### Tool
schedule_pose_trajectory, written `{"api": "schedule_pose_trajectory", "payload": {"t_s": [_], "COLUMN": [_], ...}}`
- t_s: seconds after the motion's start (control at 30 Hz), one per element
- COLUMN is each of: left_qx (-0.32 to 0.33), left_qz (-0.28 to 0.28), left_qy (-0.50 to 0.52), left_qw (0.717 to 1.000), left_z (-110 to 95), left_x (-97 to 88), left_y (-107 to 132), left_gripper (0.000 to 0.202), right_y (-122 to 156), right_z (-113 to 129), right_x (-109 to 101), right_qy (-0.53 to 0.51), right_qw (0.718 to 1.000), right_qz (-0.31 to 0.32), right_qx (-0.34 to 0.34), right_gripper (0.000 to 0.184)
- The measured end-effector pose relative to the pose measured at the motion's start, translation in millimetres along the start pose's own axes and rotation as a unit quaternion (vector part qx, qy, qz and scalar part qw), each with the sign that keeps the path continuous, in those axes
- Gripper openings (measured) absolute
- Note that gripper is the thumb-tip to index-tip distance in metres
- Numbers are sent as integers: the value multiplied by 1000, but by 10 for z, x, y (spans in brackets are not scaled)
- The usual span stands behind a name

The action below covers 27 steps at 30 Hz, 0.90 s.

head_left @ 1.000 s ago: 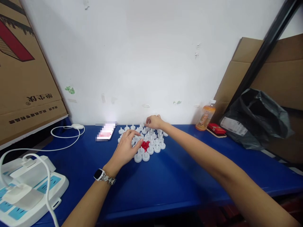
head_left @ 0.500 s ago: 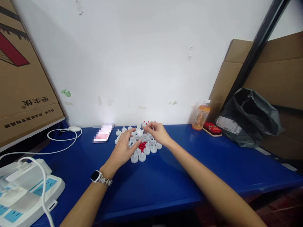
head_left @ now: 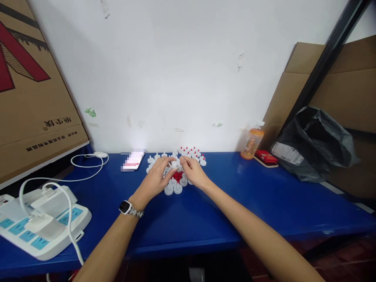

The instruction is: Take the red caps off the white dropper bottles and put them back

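Note:
Around my hands, several translucent white nozzle caps (head_left: 178, 188) stand on the blue table, each with a round base and a pointed spout. Among them lies a small pile of red tips (head_left: 178, 176). My left hand (head_left: 155, 175) is curled, its thumb and fingers around a white nozzle cap (head_left: 174, 165) that it partly hides. Close by on the right, my right hand (head_left: 193, 171) is closed in a pinch at that cap; whatever sits between its fingertips is hidden. Behind my right hand, several white caps with red tips (head_left: 203, 160) stand near the wall.
Left on the blue table (head_left: 229, 219) are a white power strip (head_left: 55, 243) with cables and a lit phone (head_left: 134, 159). To the right stand an orange drink bottle (head_left: 252, 141), a red box (head_left: 266, 157) on a phone and a grey plastic bag (head_left: 317, 145). Cardboard (head_left: 55, 102) leans at left.
The view has shifted slightly, bringing more red-tipped caps into sight. My right hand has tightened and turned at the white cap, and my left hand stays around it.

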<state>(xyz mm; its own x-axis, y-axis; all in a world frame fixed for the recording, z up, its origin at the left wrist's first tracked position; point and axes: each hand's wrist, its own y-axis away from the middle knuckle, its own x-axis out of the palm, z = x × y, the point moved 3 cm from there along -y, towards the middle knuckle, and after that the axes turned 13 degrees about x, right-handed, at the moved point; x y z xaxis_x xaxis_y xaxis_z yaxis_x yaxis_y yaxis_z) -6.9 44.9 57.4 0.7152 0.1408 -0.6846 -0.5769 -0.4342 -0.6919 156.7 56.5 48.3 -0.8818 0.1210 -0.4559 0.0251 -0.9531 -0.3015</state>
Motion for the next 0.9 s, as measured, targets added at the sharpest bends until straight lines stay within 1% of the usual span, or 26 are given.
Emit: {"api": "schedule_pose_trajectory", "payload": {"t_s": [0.07, 0.13, 0.23, 0.3, 0.33, 0.43, 0.57, 0.63, 0.67, 0.73, 0.8, 0.87, 0.9], "left_qx": [5, 10, 19, 26, 32, 65, 107, 113, 111, 97, 59, -7, -49], "left_qz": [1, 2, 3, -1, -2, 4, 18, 25, 25, 14, -16, -52, -73], "left_qy": [-10, -10, 2, -4, -15, -67, -129, -142, -140, -113, -52, 56, 122], "left_qw": [1000, 1000, 1000, 1000, 999, 996, 986, 983, 984, 989, 997, 997, 989], "left_z": [-23, -34, -39, -49, -59, -102, -136, -141, -143, -139, -102, -1, 72], "left_x": [-24, -31, -21, -25, -34, -74, -115, -110, -100, -68, -28, 9, 19], "left_y": [-6, -9, -15, -26, -33, -51, -65, -72, -77, -87, -89, -74, -57], "left_gripper": [28, 29, 29, 29, 29, 29, 30, 31, 31, 31, 31, 33, 35], "right_y": [10, 40, 72, 58, 42, -9, -9, 2, 3, -5, -21, -34, -38], "right_z": [-5, 12, 59, 67, 59, 20, 17, 22, 23, 23, 30, 44, 48], "right_x": [18, 24, 36, 50, 59, 102, 134, 132, 128, 111, 81, 28, -10], "right_qy": [-8, -7, -13, -44, -67, -149, -258, -290, -294, -278, -222, -147, -114], "right_qw": [1000, 1000, 1000, 998, 997, 987, 953, 937, 933, 940, 963, 984, 991], "right_qz": [2, 8, 20, 21, 21, 42, 93, 109, 111, 95, 62, 20, -7], "right_qx": [18, 22, -11, -27, -21, 36, 127, 162, 173, 173, 143, 97, 76], "right_gripper": [41, 40, 38, 40, 42, 45, 41, 38, 36, 36, 39, 43, 45]}}
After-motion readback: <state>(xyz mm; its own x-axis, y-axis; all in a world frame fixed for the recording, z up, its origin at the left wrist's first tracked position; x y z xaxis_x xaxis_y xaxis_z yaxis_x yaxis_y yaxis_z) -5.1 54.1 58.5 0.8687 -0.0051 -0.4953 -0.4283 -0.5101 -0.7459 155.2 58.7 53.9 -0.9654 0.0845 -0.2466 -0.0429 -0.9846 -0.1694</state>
